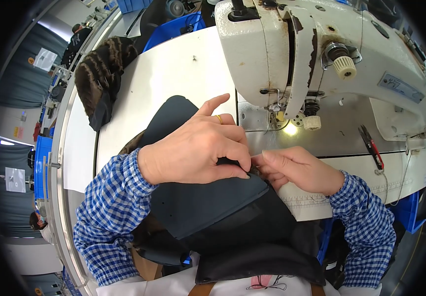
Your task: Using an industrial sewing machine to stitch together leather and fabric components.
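- We see the dark cloth in front of the person, under the hands; part of it lies on the counter and part hangs toward the lap; maybe the lap helps carry its weight.
- The left hand has its thumb and first finger pinched on the edge of the cloth; its little finger sticks up, out of the way; we think a small pinch lets the person hold just the edge.
- The right hand is right by the left finger tips; its fingers are bent in with the thumb on top; we cannot tell if they grip cloth, as the spot is hidden.
- The sewing machine stands just past the hands; a small light shines by its needle, likely so the person can see well there.
- Red-handled snips lie to the right, perhaps so they are easy to grab; ruler marks run along the near edge, likely for measuring.
- A brown furry piece sits at the far left, well apart from the hands.
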### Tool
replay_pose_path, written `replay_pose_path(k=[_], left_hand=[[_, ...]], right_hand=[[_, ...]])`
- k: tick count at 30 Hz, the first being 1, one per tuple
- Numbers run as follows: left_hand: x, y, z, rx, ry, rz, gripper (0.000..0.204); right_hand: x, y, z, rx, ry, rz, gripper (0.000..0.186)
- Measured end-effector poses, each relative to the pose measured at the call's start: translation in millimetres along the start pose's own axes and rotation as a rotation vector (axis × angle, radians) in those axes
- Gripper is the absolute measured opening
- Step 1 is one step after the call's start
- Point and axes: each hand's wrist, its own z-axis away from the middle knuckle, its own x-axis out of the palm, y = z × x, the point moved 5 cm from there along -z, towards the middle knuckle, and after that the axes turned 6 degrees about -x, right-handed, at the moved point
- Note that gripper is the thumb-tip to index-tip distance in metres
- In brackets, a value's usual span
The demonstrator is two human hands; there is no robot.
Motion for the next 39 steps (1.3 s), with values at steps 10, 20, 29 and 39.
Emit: replay_pose_path(k=[10, 20, 29, 39], left_hand=[[-1.1, 0.0, -2.3, 0.004, 0.004, 0.061, 0.012], [3.7, 2.9, -4.8, -0.031, 0.012, -0.022, 0.014], [2.2, -0.5, 1.7, 0.005, 0.068, 0.028, 0.014], [2.2, -5.6, 5.4, -0.021, 0.075, 0.066, 0.013]], right_hand=[[9.9, -6.2, 4.2, -0.332, 0.165, 0.517, 0.017], [3.7, -7.4, 7.5, -0.174, -0.004, 0.369, 0.024], [9.7, -6.9, 5.3, -0.221, -0.097, 0.286, 0.018], [8.9, -9.8, 7.6, -0.167, 0.05, 0.529, 0.024]])
